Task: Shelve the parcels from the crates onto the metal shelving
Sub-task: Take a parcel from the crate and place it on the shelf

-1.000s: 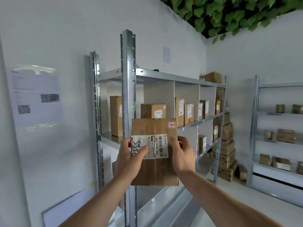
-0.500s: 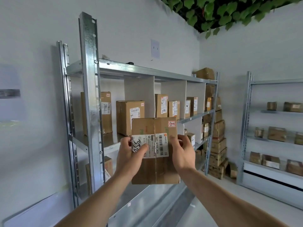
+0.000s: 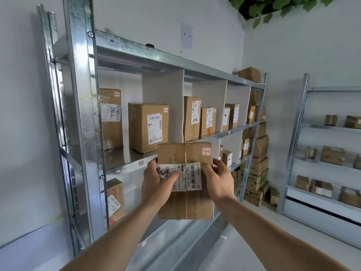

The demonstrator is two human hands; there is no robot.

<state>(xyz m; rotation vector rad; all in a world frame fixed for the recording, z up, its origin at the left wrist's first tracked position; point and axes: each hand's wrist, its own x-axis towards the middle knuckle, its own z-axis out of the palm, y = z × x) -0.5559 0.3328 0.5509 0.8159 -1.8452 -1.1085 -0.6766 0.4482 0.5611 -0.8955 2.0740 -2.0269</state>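
galvanised metal shelving (image 3: 82, 106) fills the left of a white-walled room, its steel uprights and shelf edges shiny and mottled. white divider panels (image 3: 163, 106) split the middle shelf into bays, and brown cardboard boxes stand upright in them: one marked 7786 (image 3: 110, 118) at the far left, a wider labelled box (image 3: 148, 127) beside it, and further boxes (image 3: 192, 118) in the bays beyond. another box (image 3: 115, 200) sits on the shelf below. at the far end of the rack cartons (image 3: 256, 173) are stacked on the pale floor, and one carton (image 3: 249, 74) rests on the top shelf. a second rack (image 3: 297, 133) with small parcels stands along the right wall; green leaves (image 3: 273, 4) hang at the ceiling corner; a small paper (image 3: 186, 35) is stuck to the wall above the shelving.

the parcel (image 3: 185, 202), a taped brown box with a white barcode label, is held upright in the air in front of the middle shelf's front edge. the left hand (image 3: 156, 184) grips its left side, thumb laid across the label; the right hand (image 3: 217, 182) grips the right edge, fingers curled round it
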